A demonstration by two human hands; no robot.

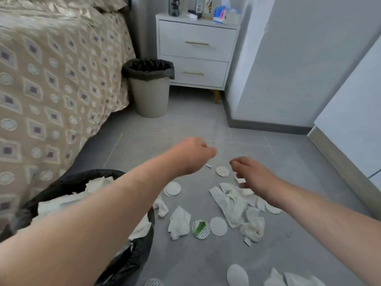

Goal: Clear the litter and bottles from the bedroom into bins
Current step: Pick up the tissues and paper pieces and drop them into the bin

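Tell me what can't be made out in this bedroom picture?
Head view:
- Beige plastic bin with black liner: contents hidden by its own rim.
- Nearer black-lined bin of white tissues: largely covered by the left forearm.
- Left hand: blurred; whether it holds anything is unclear.
- Containers on the white two-drawer nightstand: cut off by the top edge.

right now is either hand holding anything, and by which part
Cannot be told. The left hand is curled and blurred, nothing showing in its grip. The right hand has a small white scrap at its thumb, pinched or merely touched.
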